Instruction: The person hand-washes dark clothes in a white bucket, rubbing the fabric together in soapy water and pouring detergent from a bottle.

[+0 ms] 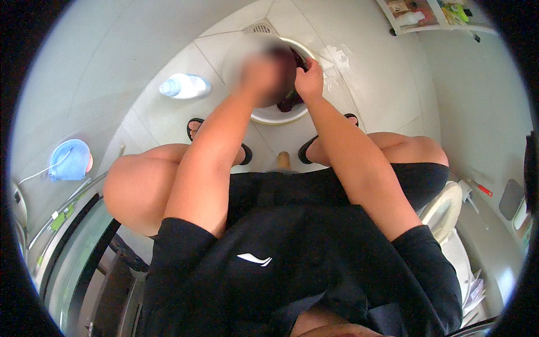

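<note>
A round white basin point(269, 116) stands on the tiled floor in front of me, with dark maroon wet-looking cloth point(289, 103) inside. My right hand point(309, 80) is at the basin's right side, its fingers and thumb curled at the edge of the cloth; whether they grip it is not clear. Over the left part of the basin is my left hand point(262, 78), heavily blurred, so its fingers and anything in them cannot be made out. The blur also hides much of the cloth and the basin's left rim.
A white bottle with a light-blue cap point(185, 86) is on the floor at the left. Beyond the basin lies a floor drain point(262, 28). White suds or residue point(338, 57) mark the tiles to its right. A shelf point(452, 28) with bottles is at the upper right.
</note>
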`<state>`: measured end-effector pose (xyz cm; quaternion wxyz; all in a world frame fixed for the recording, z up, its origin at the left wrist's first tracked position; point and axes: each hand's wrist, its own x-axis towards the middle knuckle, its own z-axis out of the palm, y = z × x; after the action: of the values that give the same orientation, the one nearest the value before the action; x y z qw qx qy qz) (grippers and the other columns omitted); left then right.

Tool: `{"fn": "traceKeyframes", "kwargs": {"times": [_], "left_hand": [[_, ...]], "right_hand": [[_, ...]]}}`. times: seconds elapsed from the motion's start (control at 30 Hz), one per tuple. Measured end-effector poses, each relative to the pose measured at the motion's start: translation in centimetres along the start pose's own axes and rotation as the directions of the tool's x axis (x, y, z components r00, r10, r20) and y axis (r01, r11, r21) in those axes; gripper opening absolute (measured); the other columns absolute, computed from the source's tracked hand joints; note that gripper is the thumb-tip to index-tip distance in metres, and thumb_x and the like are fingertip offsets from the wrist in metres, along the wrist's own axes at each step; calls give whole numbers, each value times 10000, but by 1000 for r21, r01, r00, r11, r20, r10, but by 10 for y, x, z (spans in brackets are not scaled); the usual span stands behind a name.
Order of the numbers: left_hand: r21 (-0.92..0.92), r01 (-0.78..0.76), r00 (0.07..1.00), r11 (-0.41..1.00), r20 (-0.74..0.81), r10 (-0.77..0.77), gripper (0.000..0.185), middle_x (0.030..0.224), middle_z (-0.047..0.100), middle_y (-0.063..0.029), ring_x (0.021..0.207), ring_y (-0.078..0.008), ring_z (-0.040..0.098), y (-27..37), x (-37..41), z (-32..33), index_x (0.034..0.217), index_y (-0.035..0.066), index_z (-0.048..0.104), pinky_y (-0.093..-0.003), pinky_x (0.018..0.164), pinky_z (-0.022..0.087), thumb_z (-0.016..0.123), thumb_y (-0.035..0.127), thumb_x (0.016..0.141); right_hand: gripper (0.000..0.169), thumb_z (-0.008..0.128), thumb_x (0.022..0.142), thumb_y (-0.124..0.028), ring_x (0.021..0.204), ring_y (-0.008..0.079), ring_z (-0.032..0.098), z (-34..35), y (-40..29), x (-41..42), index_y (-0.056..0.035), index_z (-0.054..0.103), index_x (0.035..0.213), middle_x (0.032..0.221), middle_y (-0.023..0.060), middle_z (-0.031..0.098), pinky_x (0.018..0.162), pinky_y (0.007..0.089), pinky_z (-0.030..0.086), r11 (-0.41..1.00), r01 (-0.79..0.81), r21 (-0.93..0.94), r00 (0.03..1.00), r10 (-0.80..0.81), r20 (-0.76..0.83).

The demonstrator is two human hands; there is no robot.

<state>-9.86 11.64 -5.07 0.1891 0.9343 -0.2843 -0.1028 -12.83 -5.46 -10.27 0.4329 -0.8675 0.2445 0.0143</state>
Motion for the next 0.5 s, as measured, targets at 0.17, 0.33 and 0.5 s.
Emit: {"fn": "traceKeyframes", "kwargs": {"times": [0.17, 0.33, 0.5], "left_hand": [[-1, -115, 956, 993, -271, 110, 178, 975, 692, -137, 890, -342, 670, 12, -16, -10, 1033, 109, 696, -491, 773, 526, 671, 149, 861], [181, -129, 916, 975, -355, 187, 244, 987, 690, -125, 918, -349, 660, 14, -28, -11, 1073, 108, 705, -527, 811, 508, 709, 175, 839], [172, -67, 898, 983, -418, 134, 425, 1143, 698, -151, 1036, -365, 661, 12, -48, 0, 1214, 81, 706, -535, 888, 508, 752, 207, 811]], "right_hand": [[997, 787, 770, -320, 1399, 427, 511, -29, -18, 4, 65, 337, 1572, 1496, 307, 518, 1186, 433, 400, 989, 146, -21, 948, -133, 291], [1261, 901, 631, -365, 1377, 429, 532, -41, 7, 46, 13, 213, 1617, 1475, 248, 567, 1162, 430, 428, 980, 192, 58, 879, -198, 434], [1165, 868, 668, -402, 1288, 428, 579, -59, -33, 21, -182, 264, 1640, 1440, 204, 598, 1108, 498, 457, 909, 312, -275, 884, -172, 434]]}}
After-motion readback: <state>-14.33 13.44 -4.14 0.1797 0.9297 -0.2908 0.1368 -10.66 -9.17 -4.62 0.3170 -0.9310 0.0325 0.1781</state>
